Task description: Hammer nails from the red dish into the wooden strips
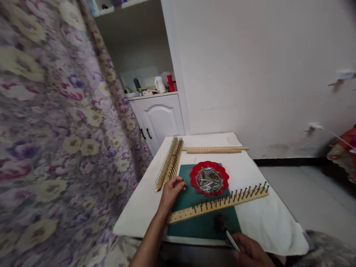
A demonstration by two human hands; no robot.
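Note:
My right hand (249, 249) is wrapped round the silver handle of a hammer (230, 237), whose dark head is smeared by motion over the green mat (194, 228). Just above the mat's left side, my left hand (174, 186) has its fingers pinched together; what they hold, if anything, is too small to make out. A wooden strip (204, 210) with two rows of holes lies across the mat. Dark nails stand in it from the middle to the right end, while the left holes hold none. Behind the strip, a red scalloped bowl (194, 167) is full of loose silver nails (210, 180).
Nail-filled wooden strips (170, 163) lie along the left side of the white-covered table (136, 213). More strips (215, 149) lie across its far end. A floral curtain (69, 148) hangs close on the left. A white cabinet (160, 118) and a wall stand behind.

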